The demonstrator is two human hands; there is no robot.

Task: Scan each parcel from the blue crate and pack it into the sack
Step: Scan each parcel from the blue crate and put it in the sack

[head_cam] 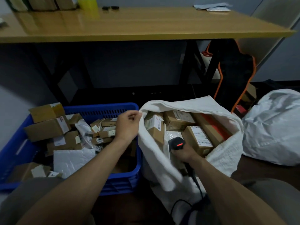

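Note:
A blue crate (100,109) sits on the floor at the left, holding several cardboard parcels (47,129) and white mailers (71,159). To its right stands an open white sack (225,153) with several boxes (198,138) inside. My left hand (128,125) pinches the sack's left rim and holds it up. My right hand (183,154) is inside the sack's mouth, gripping a black barcode scanner (176,142) whose red light shows. The scanner's cable (197,182) trails down toward my lap.
A wooden table (146,25) spans the back, with boxes and a yellow object on its far left. A second filled white sack (274,129) lies at the right. A black and orange bag (233,75) leans under the table's right end.

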